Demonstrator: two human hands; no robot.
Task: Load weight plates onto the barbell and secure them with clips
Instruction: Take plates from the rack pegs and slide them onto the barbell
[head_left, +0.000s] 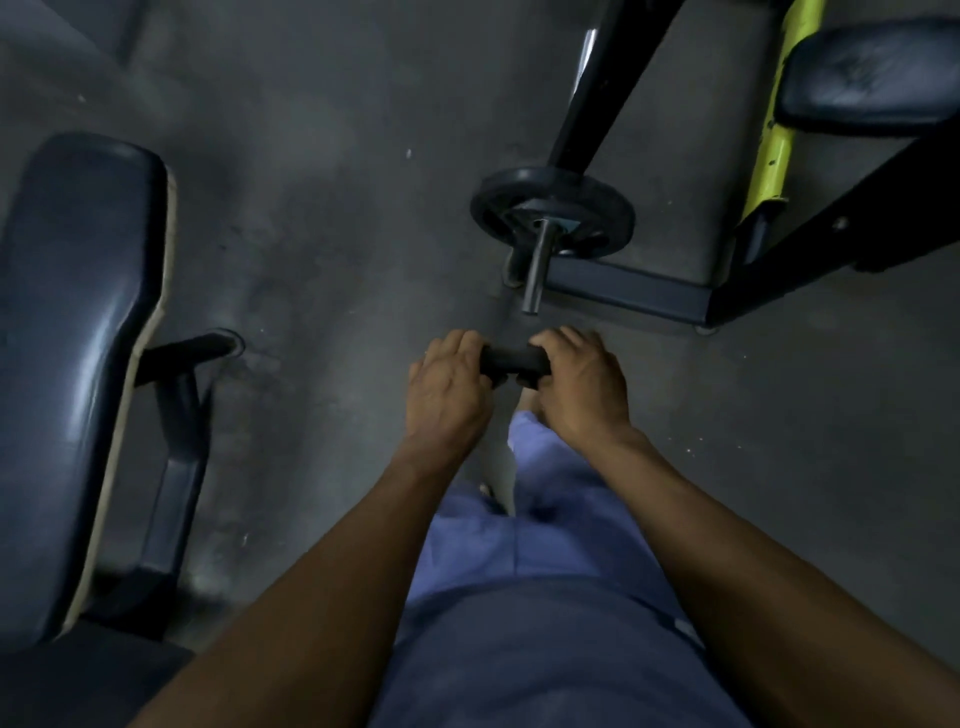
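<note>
1. While both hands work, my left hand (447, 384) and right hand (582, 384) each curl around the ends of a black clip (514, 362).
2. Beyond, the bare barbell sleeve (537, 267) points toward me.
3. Farthest, one weight plate (553, 212) sits loaded; clipping remains, I judge.

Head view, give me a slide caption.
Both hands grip a black clip short of the bar, one plate loaded.
</note>
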